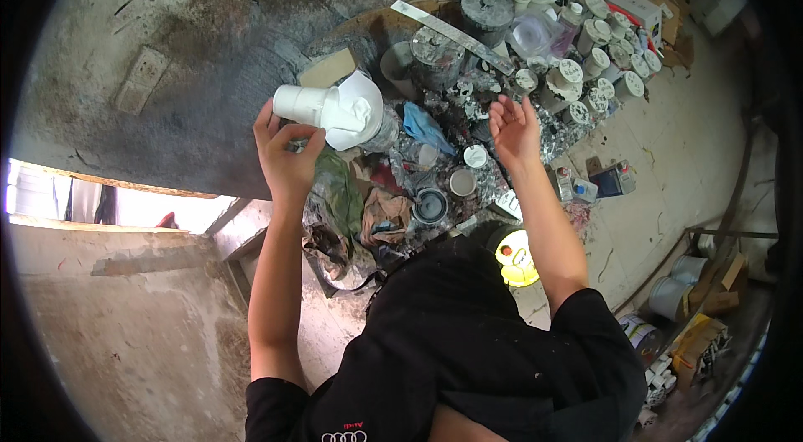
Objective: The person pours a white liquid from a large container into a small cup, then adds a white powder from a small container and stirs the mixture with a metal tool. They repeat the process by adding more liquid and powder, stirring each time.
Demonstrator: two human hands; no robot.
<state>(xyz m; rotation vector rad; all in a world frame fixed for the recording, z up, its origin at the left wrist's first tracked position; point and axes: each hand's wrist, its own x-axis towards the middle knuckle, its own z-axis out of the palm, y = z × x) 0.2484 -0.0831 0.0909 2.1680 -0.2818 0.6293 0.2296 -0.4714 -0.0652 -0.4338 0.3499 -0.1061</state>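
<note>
My left hand (287, 156) is at a white cup (301, 106), which is tilted on its side. Its fingers reach round the cup's base end, and the thumb sits lower, near the side. The cup's mouth end meets a white paper sheet or cone (358, 95) over a round container, whose contents I cannot make out. Held out over the cluttered table, my right hand (514, 134) is empty, its fingers loosely bent and apart. A small lidded tub (525, 80) stands just beyond those fingertips. A long metal ruler (452, 36) lies across paint-stained buckets farther back.
Many lidded tubs (570, 72) crowd the far right. Between my arms are a blue cloth (427, 126), small white cups (462, 183), a grey paint pot (430, 205) and crumpled rags (386, 216). A stained wall (209, 49) rises at left. Cans (617, 180) stand on the floor at right.
</note>
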